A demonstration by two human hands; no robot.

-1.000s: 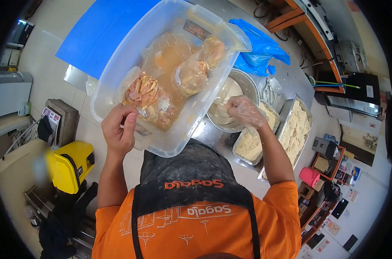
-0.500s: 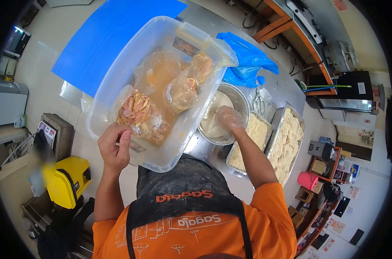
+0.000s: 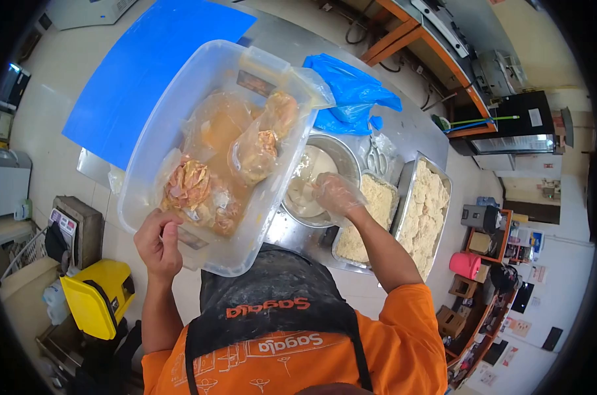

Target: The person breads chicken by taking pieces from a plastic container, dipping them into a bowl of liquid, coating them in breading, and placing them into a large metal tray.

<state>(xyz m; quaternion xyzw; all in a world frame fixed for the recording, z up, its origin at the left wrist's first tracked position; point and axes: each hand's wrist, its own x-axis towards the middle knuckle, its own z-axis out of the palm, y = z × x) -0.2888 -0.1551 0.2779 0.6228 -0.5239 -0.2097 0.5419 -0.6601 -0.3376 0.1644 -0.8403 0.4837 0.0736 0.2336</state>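
My left hand [image 3: 159,245] is closed on the near-left rim of a large clear plastic tub [image 3: 242,253]. Inside the tub are brownish liquid and raw chicken [image 3: 188,184], partly in clear plastic bags [image 3: 253,153]. My right hand [image 3: 338,195], in a clear plastic glove, is over the near right side of a metal bowl [image 3: 346,155] of pale batter [image 3: 306,170]. Its fingers are curled at the batter; what they hold, if anything, is hidden. Right of the bowl stand a smaller tray of breadcrumb-like coating [image 3: 369,224] and a larger metal tray [image 3: 448,204] with coated pieces [image 3: 424,209].
Behind the tub lies a blue board [image 3: 157,72]. A crumpled blue plastic bag [image 3: 348,95] and scissors [image 3: 376,158] rest on the metal table [image 3: 292,234] beyond the bowl. A yellow bin [image 3: 98,299] and a scale [image 3: 65,227] stand at the left.
My right hand has risen partly out of the batter and shifted toward the bowl's near right side. My left hand keeps its place on the tub. The whole view has shifted slightly.
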